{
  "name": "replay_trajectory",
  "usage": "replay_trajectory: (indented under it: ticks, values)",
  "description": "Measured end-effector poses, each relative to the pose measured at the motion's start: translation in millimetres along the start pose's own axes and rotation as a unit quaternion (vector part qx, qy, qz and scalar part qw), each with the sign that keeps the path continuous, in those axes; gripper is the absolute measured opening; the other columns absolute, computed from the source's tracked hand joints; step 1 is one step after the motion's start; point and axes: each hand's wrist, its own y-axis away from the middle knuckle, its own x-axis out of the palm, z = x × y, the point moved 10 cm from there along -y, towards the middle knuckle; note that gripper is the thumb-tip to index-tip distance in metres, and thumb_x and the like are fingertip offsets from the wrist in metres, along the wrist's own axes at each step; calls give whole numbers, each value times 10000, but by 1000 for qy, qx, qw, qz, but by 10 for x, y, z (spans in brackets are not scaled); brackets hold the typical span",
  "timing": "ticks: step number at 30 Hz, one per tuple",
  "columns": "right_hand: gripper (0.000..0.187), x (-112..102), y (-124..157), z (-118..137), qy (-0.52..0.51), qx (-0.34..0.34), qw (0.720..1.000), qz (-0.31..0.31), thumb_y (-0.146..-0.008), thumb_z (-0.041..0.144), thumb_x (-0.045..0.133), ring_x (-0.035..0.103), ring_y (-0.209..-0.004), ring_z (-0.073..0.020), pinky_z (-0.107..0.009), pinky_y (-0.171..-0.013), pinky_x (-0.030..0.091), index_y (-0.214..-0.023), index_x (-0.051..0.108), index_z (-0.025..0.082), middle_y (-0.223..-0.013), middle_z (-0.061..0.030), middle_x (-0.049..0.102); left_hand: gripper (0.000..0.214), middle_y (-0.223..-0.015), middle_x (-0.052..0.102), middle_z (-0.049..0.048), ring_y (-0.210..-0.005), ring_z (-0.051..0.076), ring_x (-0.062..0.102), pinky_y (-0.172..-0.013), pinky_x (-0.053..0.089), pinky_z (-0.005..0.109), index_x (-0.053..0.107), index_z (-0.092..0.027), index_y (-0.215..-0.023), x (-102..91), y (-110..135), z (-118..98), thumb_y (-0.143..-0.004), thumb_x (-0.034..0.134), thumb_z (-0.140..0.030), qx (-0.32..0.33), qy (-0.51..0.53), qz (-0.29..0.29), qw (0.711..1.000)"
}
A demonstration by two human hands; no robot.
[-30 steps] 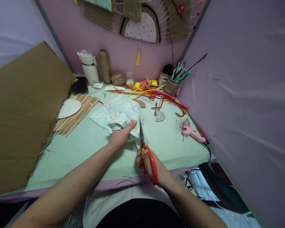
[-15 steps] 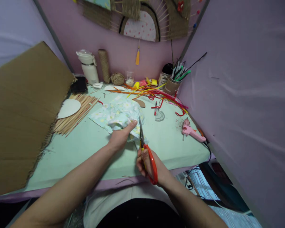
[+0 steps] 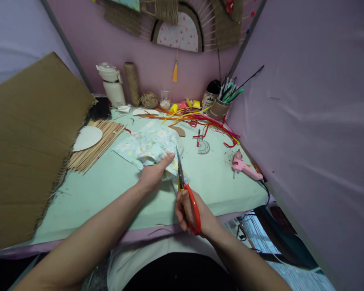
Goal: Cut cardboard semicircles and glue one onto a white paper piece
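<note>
1. Floral cloth [image 3: 153, 139]: approx ctr of table [image 3: 230, 186], bunched, w/ one flatter corner pointing left.
2. Left hand [image 3: 154, 174]: pinching cloth, thumb on top, fingers mostly hidden.
3. Right hand [image 3: 188, 208], near side: curled round handles of red-handled scissors [image 3: 182, 180]; blades point far, along cloth's right edge. Can't tell if blades are in the fabric.
4. Brown pot [image 3: 219, 111], far right: packed w/ green, white & black tools, exact types unclear.
5. Can [image 3: 208, 102], just left of pot: sth black at its mouth, can't ID.
6. Clear cup [image 3: 165, 99], far ctr: small white bits at btm.
7. White jar [image 3: 113, 91], far left: lid on, contents not visible.
8. Btw jar & cup: twine cone [image 3: 132, 84], twine ball [image 3: 149, 100].
9. Pink glue gun [image 3: 244, 166]: right side of table.
</note>
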Motion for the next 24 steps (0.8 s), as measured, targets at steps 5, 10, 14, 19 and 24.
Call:
replay_trajectory:
  ticks: [5,10,14,19,24]
  values:
    - [637,0,1,-37,-2,8,1000,2,-788,849,364,443,-309,-91,-160,-283,311,-916,413,226,-487,77,521,429,-1180,705,105,-1177,277,618,-1059,443,427,709,-202,-1035,-8,-6,15,-657,832,-364,-1,4,3,1000]
    - [612,1,-28,-106,-33,16,999,4,-804,826,390,463,-307,-100,-161,-274,339,-938,403,229,-477,80,527,491,-1119,728,91,-1191,283,608,-1079,422,451,709,-215,-1057,-4,-11,5,-621,854,-388,3,4,3,1000]
    - [633,11,-43,-144,-38,26,999,11,-785,844,387,475,-315,-102,-163,-273,352,-938,397,230,-481,80,526,472,-1167,713,98,-1194,287,606,-1085,413,451,713,-196,-1055,-34,-43,33,-645,843,-390,10,-1,7,1000]
    - [624,41,-11,-89,-10,0,999,38,-802,840,347,480,-366,-84,-168,-322,379,-936,392,232,-554,73,523,441,-1174,714,92,-1186,287,615,-1043,457,418,728,-188,-1011,-133,-124,46,-626,861,-355,3,20,-20,1000]
    - [596,54,92,50,53,-40,995,76,-840,811,308,404,-386,-58,-158,-335,306,-897,401,225,-568,75,469,388,-1039,758,79,-1076,267,682,-991,510,382,731,-161,-968,-166,-244,-92,-612,864,-240,-12,131,-27,991]
